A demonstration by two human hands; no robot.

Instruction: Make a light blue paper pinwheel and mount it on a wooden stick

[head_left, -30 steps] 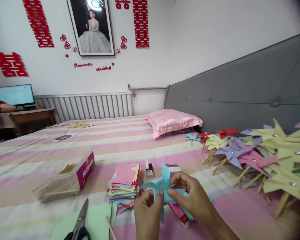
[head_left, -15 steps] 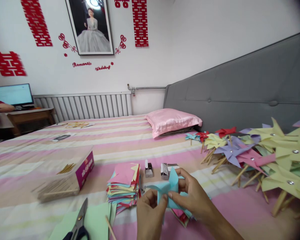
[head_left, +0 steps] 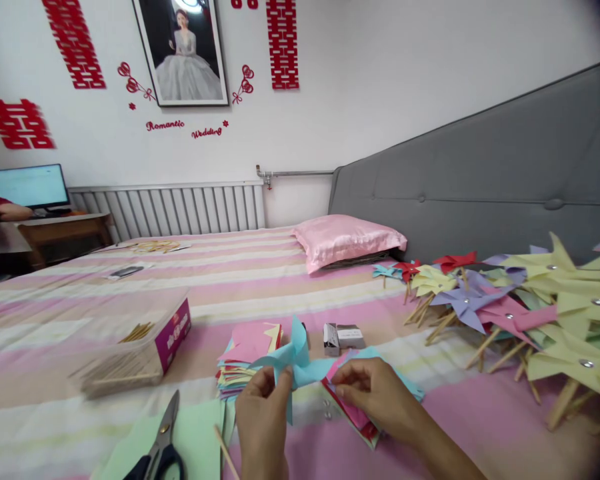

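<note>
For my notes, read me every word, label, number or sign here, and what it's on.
"Romantic": red lettering on the wall.
"Wedding": red lettering on the wall.
"囍": red cutouts on the wall.
Too blurred to read: purple label on plastic box.
Too small to read: carton print.
Too small to read: monitor text.

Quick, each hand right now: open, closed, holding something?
Left hand: closed, pinching the light-blue paper pinwheel.
Right hand: partly curled over the colored paper pile; whether it holds anything can't be told.
</note>
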